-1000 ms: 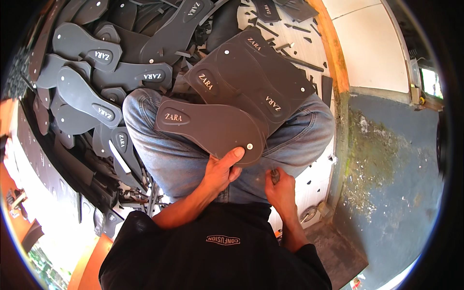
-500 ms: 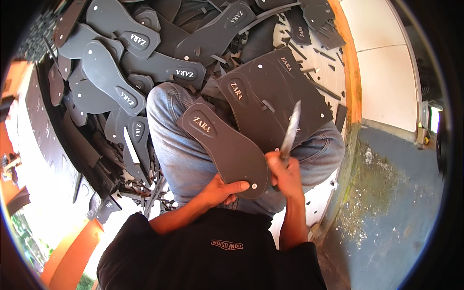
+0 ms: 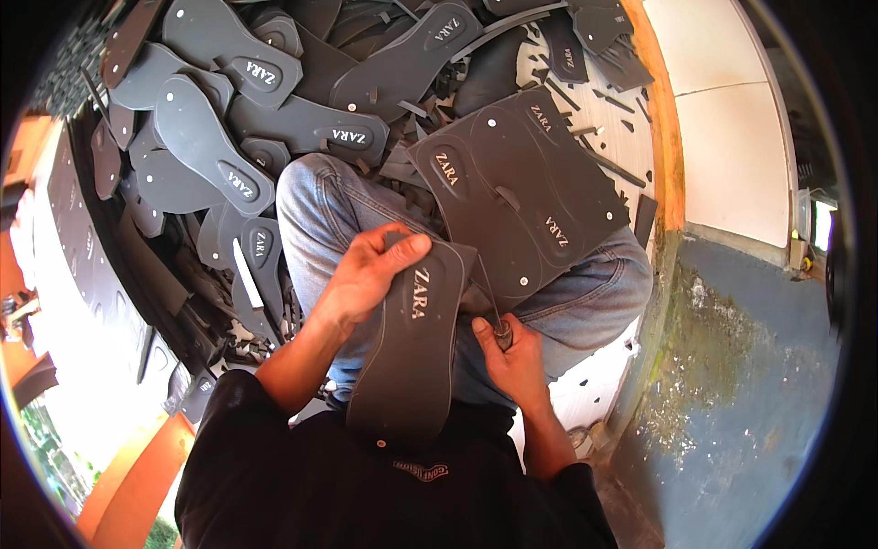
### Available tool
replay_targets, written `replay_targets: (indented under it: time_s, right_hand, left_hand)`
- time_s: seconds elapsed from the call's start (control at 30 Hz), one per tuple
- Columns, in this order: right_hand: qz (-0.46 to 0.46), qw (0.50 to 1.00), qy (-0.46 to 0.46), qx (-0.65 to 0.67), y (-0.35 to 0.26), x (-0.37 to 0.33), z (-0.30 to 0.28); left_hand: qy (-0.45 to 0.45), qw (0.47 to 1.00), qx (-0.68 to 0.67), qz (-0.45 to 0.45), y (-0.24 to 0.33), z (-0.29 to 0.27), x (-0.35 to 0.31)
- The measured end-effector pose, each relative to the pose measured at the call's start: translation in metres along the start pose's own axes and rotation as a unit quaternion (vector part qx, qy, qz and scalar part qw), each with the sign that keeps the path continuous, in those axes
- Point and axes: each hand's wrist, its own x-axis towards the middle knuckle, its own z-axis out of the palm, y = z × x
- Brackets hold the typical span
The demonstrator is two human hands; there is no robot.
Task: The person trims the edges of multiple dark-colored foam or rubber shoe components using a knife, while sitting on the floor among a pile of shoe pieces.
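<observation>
Pinched at its narrow heel end between the thumb and fingers of my left hand [image 3: 366, 273] is a dark grey shoe insole [image 3: 402, 366]. Its wide toe end hangs toward my black shirt, with a small white dot near the tip. My right hand [image 3: 518, 364] is closed round the handle of a knife [image 3: 502, 337]. The thin blade points away from me, seen nearly edge-on beside the insole's right heel edge; I cannot tell whether it touches. Across my right thigh lies a dark sheet [image 3: 498, 197] marked with insole outlines, a small offcut resting on it.
Loose insoles [image 3: 206, 137] are heaped at the far left, among black offcut strips. A second, pale blade [image 3: 247, 274] lies on the insoles left of my knee. A wooden edge [image 3: 666, 119] borders the work area, with a blue-grey floor [image 3: 741, 366] at right.
My left hand has shifted from the toe end up to the heel end, and the insole has turned more upright. The knife has come down and left, close to the heel edge.
</observation>
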Motion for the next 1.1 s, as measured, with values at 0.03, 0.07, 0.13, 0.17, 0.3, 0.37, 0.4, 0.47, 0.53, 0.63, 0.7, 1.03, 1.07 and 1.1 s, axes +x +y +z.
replay_targets:
  time_s: [0.03,0.07,0.13,0.17,0.3,0.37,0.4,0.47,0.53,0.63,0.7,1.03,1.07,1.1]
  right_hand:
    - [-0.003,1.000,0.007,0.000,0.001,0.001,0.001]
    - [-0.008,1.000,0.012,0.000,0.001,0.002,0.001]
    - [-0.005,1.000,0.011,-0.007,0.001,0.002,0.000]
    - [-0.004,1.000,0.011,-0.011,0.001,0.002,0.000]
    - [0.003,1.000,0.009,-0.013,0.002,-0.001,0.000]
    - [0.010,1.000,0.004,-0.022,0.001,-0.003,-0.001]
    - [0.010,1.000,0.002,-0.023,0.002,-0.003,-0.002]
    - [0.010,1.000,-0.005,-0.025,0.001,-0.001,-0.002]
    - [-0.025,0.998,-0.029,-0.046,-0.014,0.019,-0.008]
    - [-0.074,0.995,-0.042,-0.057,-0.029,0.049,-0.008]
    - [-0.082,0.996,-0.035,-0.028,-0.030,0.056,-0.005]
    - [0.100,0.964,0.149,0.196,0.028,0.035,-0.040]
    - [0.088,0.970,0.149,0.171,0.028,0.027,-0.040]
    - [0.074,0.976,0.145,0.146,0.024,0.020,-0.036]
  left_hand:
    - [-0.016,1.000,0.000,-0.008,0.002,0.005,-0.003]
    - [-0.021,1.000,-0.003,-0.010,0.001,0.006,-0.004]
    - [-0.030,0.999,-0.010,-0.012,0.000,0.007,-0.004]
    - [-0.027,1.000,-0.010,-0.013,0.000,0.008,-0.004]
    - [-0.023,1.000,-0.004,-0.017,0.003,0.010,-0.005]
    - [-0.023,1.000,0.005,-0.015,0.003,0.010,-0.005]
    - [-0.022,1.000,0.010,-0.013,0.001,0.012,-0.006]
    - [-0.031,0.999,0.024,-0.012,0.000,0.014,-0.005]
    - [-0.053,0.998,0.042,-0.017,0.004,0.016,-0.005]
    - [-0.075,0.994,0.077,-0.014,0.004,0.014,-0.007]
    - [-0.068,0.993,0.098,-0.016,0.004,0.014,-0.010]
    - [0.150,0.953,-0.177,0.195,0.020,-0.008,0.006]
    - [0.054,0.975,-0.181,0.115,0.005,0.003,0.006]
    - [0.026,0.981,-0.177,0.072,-0.007,0.019,0.004]
